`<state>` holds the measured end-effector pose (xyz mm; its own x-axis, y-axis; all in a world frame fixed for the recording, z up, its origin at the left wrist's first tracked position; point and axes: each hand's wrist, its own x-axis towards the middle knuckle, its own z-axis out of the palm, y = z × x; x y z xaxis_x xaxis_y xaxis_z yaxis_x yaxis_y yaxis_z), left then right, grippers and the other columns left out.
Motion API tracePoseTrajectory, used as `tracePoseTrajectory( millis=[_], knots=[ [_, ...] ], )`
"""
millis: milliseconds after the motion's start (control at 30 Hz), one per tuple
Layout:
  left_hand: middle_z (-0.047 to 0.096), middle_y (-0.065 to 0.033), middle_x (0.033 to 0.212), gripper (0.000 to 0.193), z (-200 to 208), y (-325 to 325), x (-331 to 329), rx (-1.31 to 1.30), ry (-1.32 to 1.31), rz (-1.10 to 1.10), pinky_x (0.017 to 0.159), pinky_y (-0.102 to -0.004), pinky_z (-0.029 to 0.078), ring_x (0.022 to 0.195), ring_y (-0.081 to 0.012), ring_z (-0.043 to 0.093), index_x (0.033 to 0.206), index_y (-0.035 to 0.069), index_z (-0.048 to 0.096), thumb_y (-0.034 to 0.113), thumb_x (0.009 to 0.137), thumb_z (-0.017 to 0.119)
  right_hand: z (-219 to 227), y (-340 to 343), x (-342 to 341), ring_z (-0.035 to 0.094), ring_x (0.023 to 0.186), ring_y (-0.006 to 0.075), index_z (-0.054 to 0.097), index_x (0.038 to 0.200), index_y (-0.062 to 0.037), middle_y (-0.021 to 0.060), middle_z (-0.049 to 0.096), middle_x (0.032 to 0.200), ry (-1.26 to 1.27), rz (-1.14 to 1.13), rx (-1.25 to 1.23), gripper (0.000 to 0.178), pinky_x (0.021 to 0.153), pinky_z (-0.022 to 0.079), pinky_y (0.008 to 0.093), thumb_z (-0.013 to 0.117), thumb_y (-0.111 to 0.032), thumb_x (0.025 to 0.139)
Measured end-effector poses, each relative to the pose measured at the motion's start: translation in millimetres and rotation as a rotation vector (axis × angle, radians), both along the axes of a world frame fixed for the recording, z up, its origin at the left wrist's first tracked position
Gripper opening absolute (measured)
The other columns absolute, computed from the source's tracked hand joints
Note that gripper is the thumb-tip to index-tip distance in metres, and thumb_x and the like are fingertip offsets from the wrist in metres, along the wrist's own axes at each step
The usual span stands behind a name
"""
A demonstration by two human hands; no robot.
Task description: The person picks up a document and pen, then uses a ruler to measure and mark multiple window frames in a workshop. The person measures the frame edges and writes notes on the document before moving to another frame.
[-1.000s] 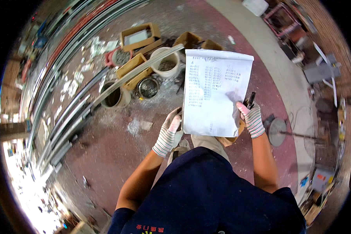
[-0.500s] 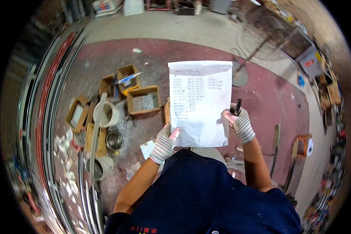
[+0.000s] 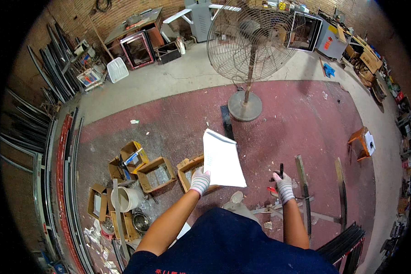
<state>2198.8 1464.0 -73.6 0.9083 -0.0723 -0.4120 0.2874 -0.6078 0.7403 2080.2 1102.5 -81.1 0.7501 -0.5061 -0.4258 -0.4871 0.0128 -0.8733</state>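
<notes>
My left hand [image 3: 200, 181], in a striped glove with bare fingertips, is closed on the lower left edge of a white sheet of paper [image 3: 224, 162]. The sheet tilts away and its top edge curls over; its writing is washed out. My right hand [image 3: 284, 187], gloved the same way, is apart from the paper on the right. Its fingers are closed round a black pen [image 3: 281, 170] that points upward. Behind the paper, a cardboard box [image 3: 187, 176] is partly hidden.
A large pedestal fan [image 3: 245, 106] stands ahead. Left lie open boxes [image 3: 156, 175], a white bucket [image 3: 125, 199] and long metal profiles [image 3: 64, 182]. On the right are upright bars [image 3: 303, 192] and an orange stool [image 3: 361, 144] bearing paper. Dark profiles [image 3: 345, 242] are bundled near my right elbow.
My right hand has let go of the paper and moved down, keeping the pen. The left hand alone holds the sheet, now tilted and lower. The view has lifted toward the fan and far wall.
</notes>
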Motion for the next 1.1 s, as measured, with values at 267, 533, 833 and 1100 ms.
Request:
tracePoseTrajectory(
  millis=[267,533,833,1100],
  knots=[
    [0.067,-0.0276,0.099,0.028,12,-100,93,0.467,-0.293,-0.156,0.085,-0.0521,0.051,0.096,-0.0456,0.064,0.106,0.005,0.062,0.027,0.094,0.049,31,-57,-17,0.050,0.051,0.0082,0.067,0.118,-0.0049,0.0057,0.071,0.080,-0.062,-0.111,-0.142,0.030,0.048,0.040,0.0270,0.067,-0.022,0.093],
    [0.071,-0.0234,0.101,0.032,34,-207,137,0.381,-0.363,-0.375,0.084,-0.0489,0.052,0.093,-0.0412,0.068,0.122,0.009,0.061,0.021,0.096,0.047,67,-78,-46,0.069,0.078,0.0156,0.066,0.114,0.0007,0.0087,0.071,0.090,-0.047,-0.403,-0.014,0.025,0.074,0.056,0.0311,0.066,-0.013,0.093],
    [0.071,-0.0195,0.106,0.030,-16,-338,221,-0.200,-0.213,-0.520,0.088,-0.0362,0.051,0.094,-0.0277,0.068,0.117,-0.002,0.064,0.016,0.096,0.053,56,-118,-6,0.069,0.080,0.0146,0.067,0.111,-0.0026,0.0064,0.073,0.087,-0.032,-0.591,-0.058,0.024,0.079,0.054,0.0310,0.065,-0.018,0.092],
    [0.067,-0.0064,0.106,0.031,-2,-446,310,-0.505,0.287,-0.612,0.084,-0.0279,0.050,0.092,-0.0141,0.061,0.121,-0.004,0.061,0.011,0.093,0.060,49,-205,103,0.067,0.079,0.0144,0.070,0.111,-0.0049,0.0085,0.073,0.087,0.130,-0.641,-0.227,0.029,0.075,0.053,0.0311,0.069,-0.024,0.089]
  ],
)
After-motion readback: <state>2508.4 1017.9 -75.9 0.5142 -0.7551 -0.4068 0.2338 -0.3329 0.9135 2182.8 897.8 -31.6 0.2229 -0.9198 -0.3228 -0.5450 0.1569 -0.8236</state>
